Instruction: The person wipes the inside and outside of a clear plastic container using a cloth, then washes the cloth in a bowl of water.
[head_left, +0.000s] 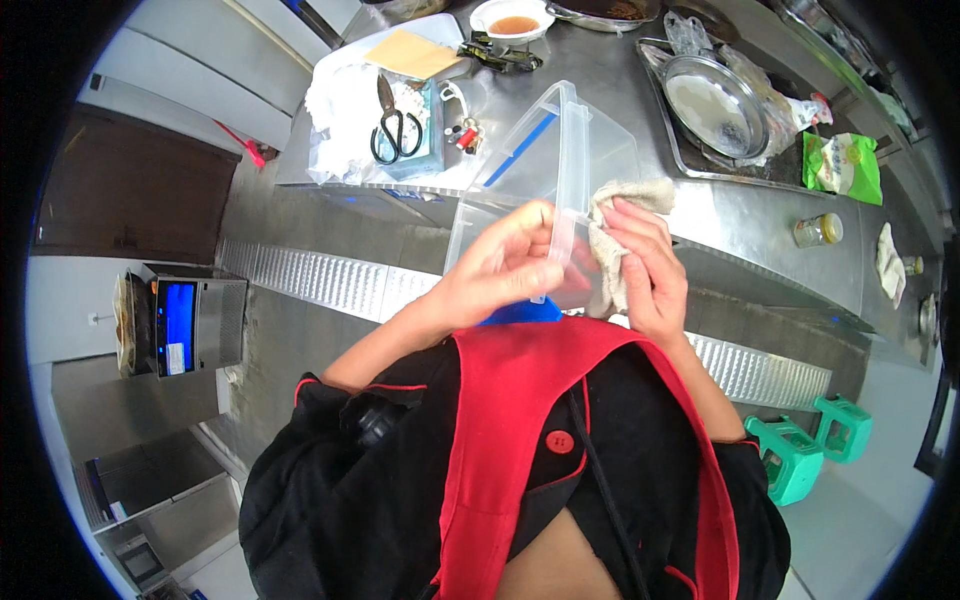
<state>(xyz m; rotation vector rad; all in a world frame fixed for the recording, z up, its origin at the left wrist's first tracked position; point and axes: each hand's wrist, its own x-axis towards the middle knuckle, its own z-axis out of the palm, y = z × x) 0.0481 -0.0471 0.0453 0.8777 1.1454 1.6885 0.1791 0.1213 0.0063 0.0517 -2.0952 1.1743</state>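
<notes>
A clear plastic storage box (607, 139) with blue latches stands tilted between my hands, against the front edge of the steel counter. My left hand (510, 262) grips the near part of the box's rim, thumb on one side and fingers behind it. In my right hand (645, 262) is a beige cloth (634, 199), pressed to the box's wall near the rim. Beyond my left hand, black-handled scissors (394, 124) lie on a light blue box (431, 150) beside white plastic bags (337, 112).
On the steel counter (750, 217) a metal tray (682, 161) bears a round metal pan (716, 109). A green and white packet (844, 165) and a lidded jar (817, 230) are at the right. A bowl of brownish liquid (514, 22) sits at the back. Green stools (787, 457) stand on the floor.
</notes>
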